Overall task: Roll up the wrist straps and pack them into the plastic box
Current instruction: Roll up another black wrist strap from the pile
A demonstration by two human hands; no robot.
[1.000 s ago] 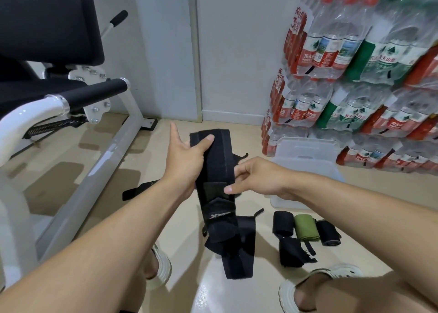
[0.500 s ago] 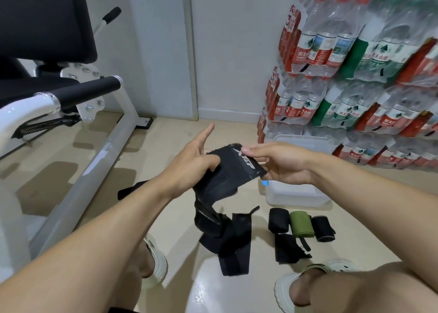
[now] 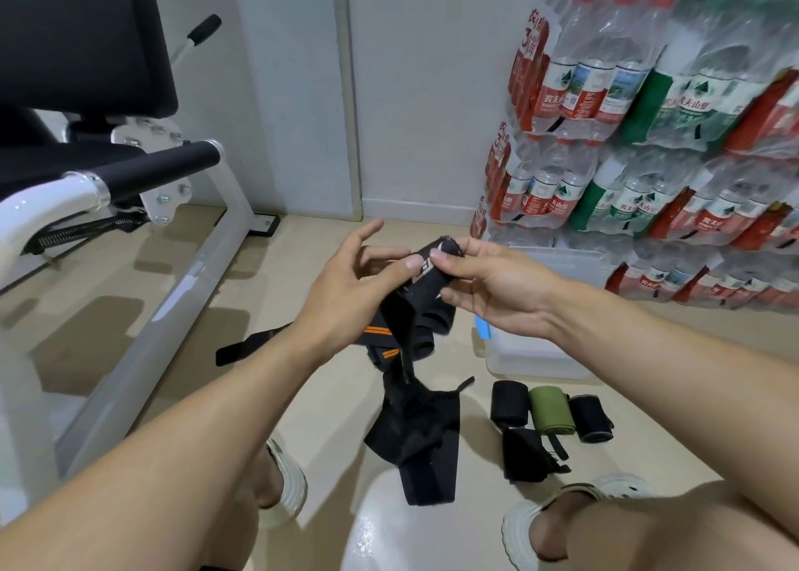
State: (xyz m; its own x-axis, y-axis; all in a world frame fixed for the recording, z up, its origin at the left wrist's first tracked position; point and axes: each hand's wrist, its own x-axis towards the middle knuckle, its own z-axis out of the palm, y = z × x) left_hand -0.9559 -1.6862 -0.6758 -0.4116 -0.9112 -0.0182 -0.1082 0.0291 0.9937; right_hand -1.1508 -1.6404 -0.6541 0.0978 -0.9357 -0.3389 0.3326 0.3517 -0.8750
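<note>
both hands hold one black wrist strap (image 3: pixel 426 274) up in the air, over the floor (image 3: pixel 302 397). the left hand (image 3: pixel 346 287) pinches the strap with its thumb on top, and its pointing finger sticks out straight. the right hand (image 3: pixel 488 285) pinches the same end from the other side, thumb on top and fingers (image 3: pixel 458 300) curled under it. the two thumbs nearly touch. the top end of the strap is partly rolled, with white letters on it. the rest of the strap hangs down in a loose tail almost to the floor.

the plastic box (image 3: pixel 532 354) sits on the floor, just behind the right hand. you cannot see what is in it. near the front of the box three rolled straps lie side by side: a black roll (image 3: pixel 510 404), a green roll (image 3: pixel 551 410) and another dark roll (image 3: pixel 590 417). one loose black strap (image 3: pixel 525 456) lies just in front of them. a strap with orange stripes (image 3: pixel 380 345) lies under the hands.

packs of water bottles (image 3: pixel 648 116) are stacked by the wall on the right. a gym machine (image 3: pixel 129 172) stands on the left.
</note>
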